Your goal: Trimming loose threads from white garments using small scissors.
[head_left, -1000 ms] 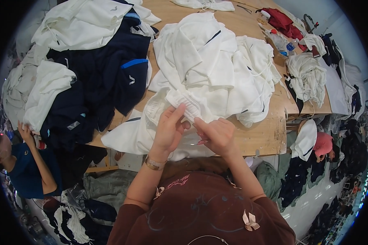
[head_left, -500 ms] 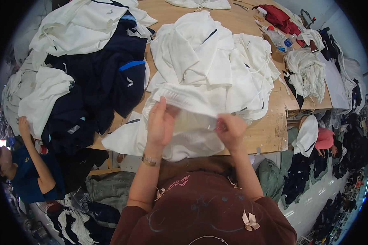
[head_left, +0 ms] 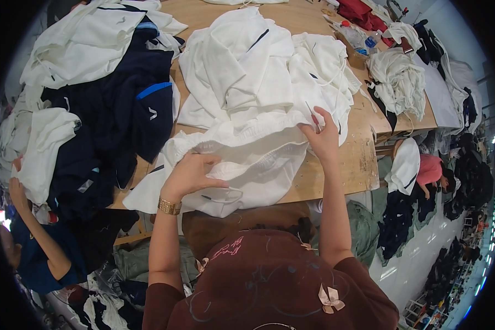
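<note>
White garment (head_left: 275,184) at near edge of bench (head_left: 358,165), waistband (head_left: 253,131) spread, probably to expose the inside: left hand (head_left: 191,175) has its grip open at the rim, right hand (head_left: 324,136) grips a slim pointed tool (head_left: 314,117), thumb at the elastic.

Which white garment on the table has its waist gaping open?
The white garment between the left hand and right hand: its gathered waistband gapes, while the white heap beyond it lies bunched up.
</note>
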Motion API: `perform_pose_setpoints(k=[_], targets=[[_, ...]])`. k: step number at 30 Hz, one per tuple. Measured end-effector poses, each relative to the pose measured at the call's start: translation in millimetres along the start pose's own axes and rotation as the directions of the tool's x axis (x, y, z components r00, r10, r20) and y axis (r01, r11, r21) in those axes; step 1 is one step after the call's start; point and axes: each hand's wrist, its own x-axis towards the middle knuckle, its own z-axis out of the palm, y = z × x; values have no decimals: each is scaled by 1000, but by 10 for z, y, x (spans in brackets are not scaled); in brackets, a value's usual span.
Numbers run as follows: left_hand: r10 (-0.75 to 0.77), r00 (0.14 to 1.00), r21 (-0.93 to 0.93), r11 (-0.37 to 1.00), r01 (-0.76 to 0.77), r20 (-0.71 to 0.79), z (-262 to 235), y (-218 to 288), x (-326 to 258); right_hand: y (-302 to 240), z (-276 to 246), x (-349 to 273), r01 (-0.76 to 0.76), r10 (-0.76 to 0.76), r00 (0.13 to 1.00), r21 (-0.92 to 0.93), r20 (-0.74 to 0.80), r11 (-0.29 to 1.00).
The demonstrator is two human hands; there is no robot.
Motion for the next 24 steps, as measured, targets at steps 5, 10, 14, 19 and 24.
perform_pose_setpoints(k=[5, 10, 14, 19, 24], targets=[[-6, 998, 94, 995, 13, -68, 12, 326, 75, -161, -33, -109, -99, 100, 995, 186, 3, 978], [94, 983, -29, 995, -100, -154, 441, 598, 374, -143, -56, -113, -215, 191, 967, 136, 165, 967], [-52, 986, -508, 852, 127, 158, 563, 609, 574, -382, 26, -133, -266, 211, 960, 362, 185, 893], [-12, 988, -960, 235, 152, 154, 351, 762, 457, -426, 29, -178, -196, 102, 978, 637, 181, 746], [-68, 986, -870, 484, -98, -149, 123, 737, 364, -608, 120, -363, -153, 78, 975, 374, 207, 915]])
